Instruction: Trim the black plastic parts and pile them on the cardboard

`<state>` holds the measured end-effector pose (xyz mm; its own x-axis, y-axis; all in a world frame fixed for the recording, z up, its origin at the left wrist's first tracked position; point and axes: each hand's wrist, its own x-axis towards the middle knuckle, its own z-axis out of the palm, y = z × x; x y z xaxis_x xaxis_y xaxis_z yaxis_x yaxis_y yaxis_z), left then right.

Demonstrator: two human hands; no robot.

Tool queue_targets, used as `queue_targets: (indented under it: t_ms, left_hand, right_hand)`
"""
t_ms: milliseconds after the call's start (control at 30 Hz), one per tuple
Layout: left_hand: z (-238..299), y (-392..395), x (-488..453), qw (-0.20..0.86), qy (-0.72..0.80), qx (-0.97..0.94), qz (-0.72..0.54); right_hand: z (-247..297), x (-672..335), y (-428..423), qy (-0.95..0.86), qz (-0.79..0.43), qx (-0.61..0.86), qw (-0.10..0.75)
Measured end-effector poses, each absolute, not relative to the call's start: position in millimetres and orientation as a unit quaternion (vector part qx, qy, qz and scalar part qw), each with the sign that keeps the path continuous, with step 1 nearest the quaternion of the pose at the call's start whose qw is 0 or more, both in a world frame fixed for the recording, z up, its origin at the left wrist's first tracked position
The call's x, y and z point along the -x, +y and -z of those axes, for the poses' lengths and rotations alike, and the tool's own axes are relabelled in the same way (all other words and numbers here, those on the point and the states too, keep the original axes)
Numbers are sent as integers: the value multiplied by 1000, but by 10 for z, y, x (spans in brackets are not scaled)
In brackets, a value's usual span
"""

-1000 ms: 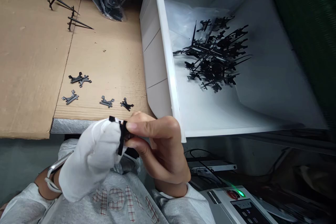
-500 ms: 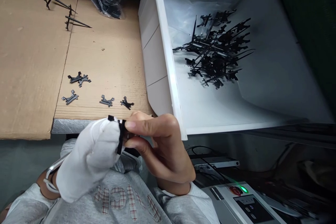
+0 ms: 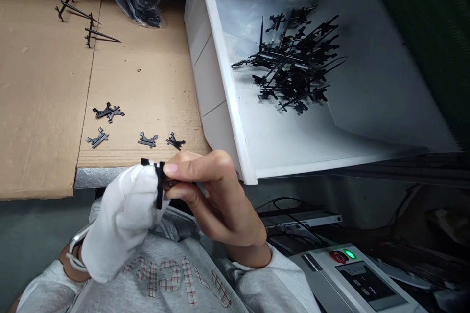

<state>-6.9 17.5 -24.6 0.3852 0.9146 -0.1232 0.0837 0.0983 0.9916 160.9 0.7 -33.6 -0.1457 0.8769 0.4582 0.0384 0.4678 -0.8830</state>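
My left hand (image 3: 121, 220), in a white fabric glove, and my bare right hand (image 3: 216, 200) meet just below the cardboard's front edge. Between them I hold a small black plastic moulded part (image 3: 159, 185), seen nearly edge-on. The gloved fingers hide much of it. My right thumb and forefinger pinch its far side. Several similar flat black parts (image 3: 147, 140) lie on the cardboard sheet (image 3: 147, 83) just beyond my hands, and longer spiked pieces (image 3: 90, 29) lie farther back. A tangled pile of black parts (image 3: 290, 63) lies in the white plastic bin (image 3: 220, 83) to my right.
A clear plastic bag (image 3: 139, 0) with black parts lies behind the cardboard, and another plastic sheet (image 3: 246, 19) lines the bin. Below the bin's front wall sits a grey control box (image 3: 348, 274) with a red button and a green light. Cables run behind it.
The whole view has shifted slightly left and up. My hands have risen a little, still holding the black part between them. The loose parts have not moved on the cardboard.
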Motion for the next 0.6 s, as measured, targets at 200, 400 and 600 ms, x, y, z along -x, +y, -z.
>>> queue_targets:
  t_ms: [200,400,600]
  left_hand:
    - [333,112,137,541,429,-590,-417]
    - [332,55,135,569,423,-606,-360]
    - [162,214,47,372,389,-733,-417]
  right_hand:
    - [309,-1600,33,-657,-378,334,560]
    - [347,-1626,-89,-639,-385,374,551]
    - [293,-1621,-84,-620,-400,374,562]
